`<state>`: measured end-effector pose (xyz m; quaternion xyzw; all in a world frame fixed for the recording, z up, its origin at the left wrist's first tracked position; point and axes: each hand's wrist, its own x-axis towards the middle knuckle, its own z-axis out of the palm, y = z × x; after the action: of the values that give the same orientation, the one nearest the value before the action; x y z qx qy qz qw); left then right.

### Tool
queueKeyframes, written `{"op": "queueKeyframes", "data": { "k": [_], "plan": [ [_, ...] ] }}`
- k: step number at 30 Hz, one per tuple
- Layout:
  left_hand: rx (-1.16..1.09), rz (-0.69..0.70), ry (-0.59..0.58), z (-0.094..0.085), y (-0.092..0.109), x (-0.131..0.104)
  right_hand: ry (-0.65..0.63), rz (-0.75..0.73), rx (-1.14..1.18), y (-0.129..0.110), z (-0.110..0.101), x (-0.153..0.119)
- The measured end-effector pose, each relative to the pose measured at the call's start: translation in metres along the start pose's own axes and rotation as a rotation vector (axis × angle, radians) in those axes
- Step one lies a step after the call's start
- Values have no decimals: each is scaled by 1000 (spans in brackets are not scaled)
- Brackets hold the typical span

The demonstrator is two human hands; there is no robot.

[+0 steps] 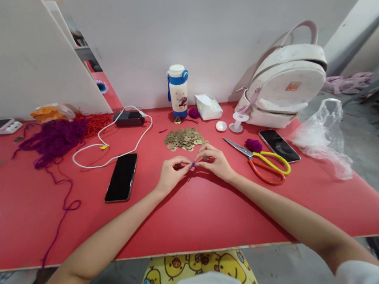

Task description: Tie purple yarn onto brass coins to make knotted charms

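Because the short, thin purple strand (193, 164) is so slight, light, even tension from both sides would control it best. The bare left hand (170, 174) pinches it between thumb and fingertips, and the bare right hand (217, 164) pinches from the other side, fingertips nearly meeting above the glossy red tabletop (209, 212), near the heap of flat, brass-coloured discs (185, 138). Steady wrists would help; whether the pinch hides a disc cannot be told.
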<state>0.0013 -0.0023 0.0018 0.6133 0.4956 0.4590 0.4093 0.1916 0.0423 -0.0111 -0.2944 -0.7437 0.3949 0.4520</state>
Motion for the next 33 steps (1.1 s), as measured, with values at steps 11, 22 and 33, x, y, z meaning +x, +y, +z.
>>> {"op": "queueKeyframes", "data": {
  "k": [11, 22, 33],
  "plan": [
    [-101, -45, -38, -2, -7, 6, -22, 70, 24, 0, 0, 1],
    [-121, -54, 29, -2, -6, 7, 47, 29, -36, 0, 3, 2],
    [-147, -165, 56, 0, -1, 5, -22, 47, -46, -2, 1, 0]
  ]
}}
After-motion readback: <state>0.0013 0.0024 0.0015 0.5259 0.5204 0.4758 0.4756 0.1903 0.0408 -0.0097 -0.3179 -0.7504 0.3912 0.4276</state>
